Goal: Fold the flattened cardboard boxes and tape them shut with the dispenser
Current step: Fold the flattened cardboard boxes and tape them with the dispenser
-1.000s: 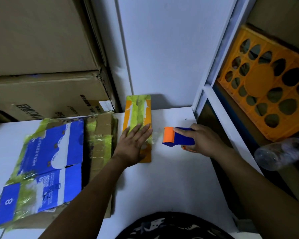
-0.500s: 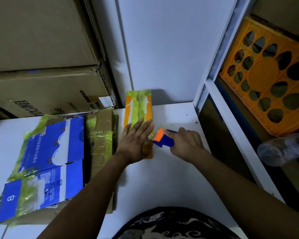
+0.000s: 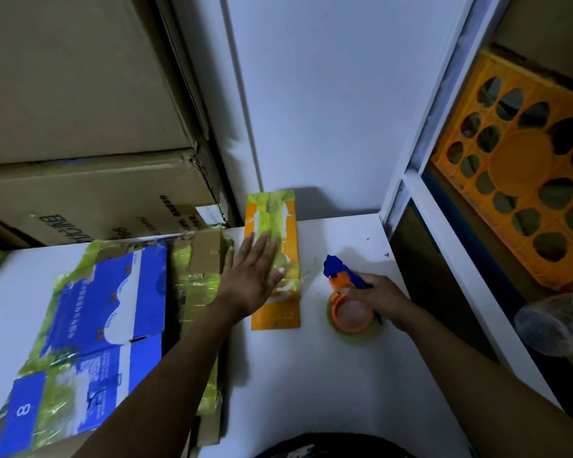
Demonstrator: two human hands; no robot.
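My left grip [image 3: 252,276] released, fingers straight, pressing flat on the taped orange box [image 3: 277,314] on the counter [image 3: 311,375], my right grip [image 3: 381,299] grasping the tape dispenser [image 3: 338,279] just right of that box, flattened blue box [image 3: 106,312] to its left

Under left hand [image 3: 250,276]: orange box [image 3: 278,314], yellow-green tape [image 3: 272,213]. In right hand [image 3: 382,300]: blue-orange dispenser [image 3: 338,274], roll [image 3: 358,337] perhaps yellowish. Leftward: blue-white carton [image 3: 113,309].

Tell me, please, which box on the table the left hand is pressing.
The narrow orange box, under the flat left hand; the blue flattened box lies farther left, clear of that hand.
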